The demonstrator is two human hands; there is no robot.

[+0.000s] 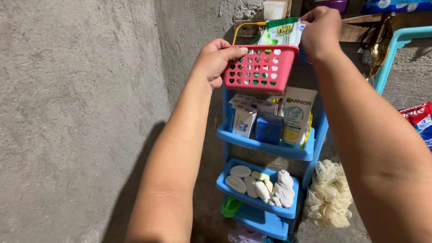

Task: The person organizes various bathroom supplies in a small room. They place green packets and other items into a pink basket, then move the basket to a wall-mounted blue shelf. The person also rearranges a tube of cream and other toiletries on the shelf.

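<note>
Head view: I see my left hand [215, 60] gripping the pink plastic basket with heart holes [261, 68], while my right hand [320, 31] pinches a green and white sachet [281, 31] inside it.

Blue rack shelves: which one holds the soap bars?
The second shelf down, where pale oval soap bars lie beside a white cloth. The shelf above holds boxes and a tube; the bottom one shows none.
</note>
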